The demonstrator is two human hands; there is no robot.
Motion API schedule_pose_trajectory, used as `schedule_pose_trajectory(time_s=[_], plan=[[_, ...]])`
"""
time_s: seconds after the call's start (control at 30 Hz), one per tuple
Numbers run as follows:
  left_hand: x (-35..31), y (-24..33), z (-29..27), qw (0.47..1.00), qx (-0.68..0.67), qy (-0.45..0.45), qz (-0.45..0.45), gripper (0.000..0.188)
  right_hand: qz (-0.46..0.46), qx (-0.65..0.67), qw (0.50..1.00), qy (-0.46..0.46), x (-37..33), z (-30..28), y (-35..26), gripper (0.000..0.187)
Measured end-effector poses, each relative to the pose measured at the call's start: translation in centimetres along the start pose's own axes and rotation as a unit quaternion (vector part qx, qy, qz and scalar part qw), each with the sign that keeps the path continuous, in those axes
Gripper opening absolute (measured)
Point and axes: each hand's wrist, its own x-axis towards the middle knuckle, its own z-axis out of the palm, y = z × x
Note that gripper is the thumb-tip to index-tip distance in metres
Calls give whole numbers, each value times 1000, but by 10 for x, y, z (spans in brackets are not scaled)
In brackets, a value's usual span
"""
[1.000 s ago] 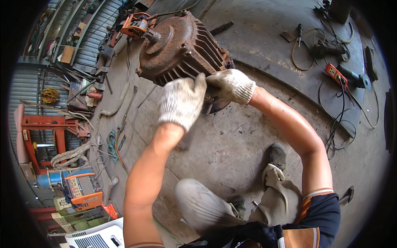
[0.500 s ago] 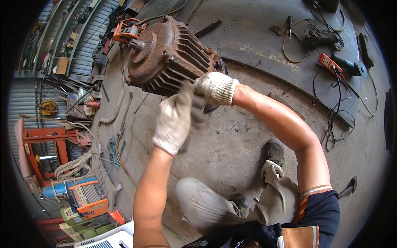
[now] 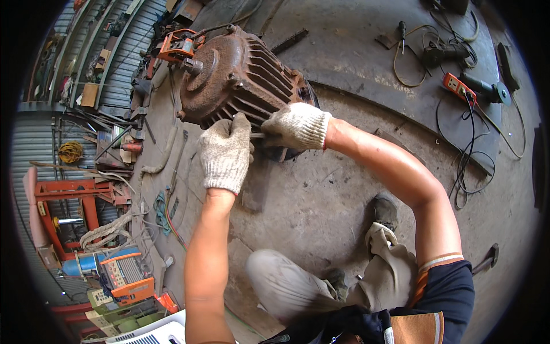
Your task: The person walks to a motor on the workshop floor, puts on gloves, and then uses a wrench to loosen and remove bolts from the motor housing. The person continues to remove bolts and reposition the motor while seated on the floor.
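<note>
A rusty electric motor (image 3: 220,74) with cooling fins and a stubby shaft sits on the floor ahead of me. Both my hands wear off-white knit gloves and are at the motor's near lower side. My left hand (image 3: 225,155) is closed, thumb uppermost, just below the fins. Beside it, my right hand (image 3: 297,127) is closed too, its fingertips turned toward the left. Between the two gloves a short bit of a thin grey metal rod (image 3: 257,136) shows. The gloves hide its ends, and the motor's underside is out of sight.
An orange clamp-like tool (image 3: 177,46) is behind the shaft. On a dark steel plate (image 3: 355,69) lie an angle grinder (image 3: 487,89), a red power strip (image 3: 458,86) and cables. A hammer (image 3: 487,259) lies at right. An orange welding machine (image 3: 126,278) stands at left.
My left hand has moved slightly left and up, turning thumb-side up, and its blur is gone. My right hand is almost where it was. The view has shifted a little.
</note>
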Motion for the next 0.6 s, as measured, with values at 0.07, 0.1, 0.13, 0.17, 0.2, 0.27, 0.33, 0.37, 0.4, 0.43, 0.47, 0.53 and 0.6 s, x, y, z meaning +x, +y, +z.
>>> schedule_pose_trajectory(time_s=[0.07, 0.1, 0.13, 0.17, 0.2, 0.27, 0.33, 0.37, 0.4, 0.43, 0.47, 0.53, 0.6], plan=[[-5, -1, 3, 990, -133, -23, -46, 40, -9, -3, 1000, 16, -8, 2, 3, 36], [-7, 0, 3, 990, -128, -23, -47, 43, -16, 9, 999, 37, -11, 3, 6, 35], [-13, 1, 4, 991, -130, -25, -28, 46, -14, 18, 999, 49, -16, 2, 10, 33], [-15, 3, 3, 990, -133, -37, -9, 49, -2, 26, 998, 55, -20, 1, 13, 32], [-19, 5, 0, 997, -75, -3, 29, 55, 9, 106, 991, 75, -29, 0, 17, 27], [-15, 14, -15, 922, 126, 141, 339, 50, 33, 124, 984, 126, -37, 2, 22, 26], [3, 23, -28, 811, 146, 223, 521, 45, 60, 137, 979, 137, -40, 5, 23, 28], [20, 29, -33, 769, 157, 244, 569, 44, 57, 141, 979, 136, -40, 8, 23, 28], [34, 32, -35, 737, 172, 267, 597, 42, 55, 144, 978, 140, -39, 9, 22, 28], [46, 32, -33, 722, 179, 241, 624, 46, 61, 150, 977, 138, -37, 11, 21, 28], [57, 31, -32, 704, 211, 224, 641, 50, 62, 132, 980, 133, -36, 11, 20, 28], [77, 27, -29, 678, 250, 209, 659, 56, 87, 101, 986, 105, -35, 10, 17, 28], [94, 23, -27, 675, 270, 217, 651, 60, 75, 105, 986, 102, -36, 8, 14, 27]])
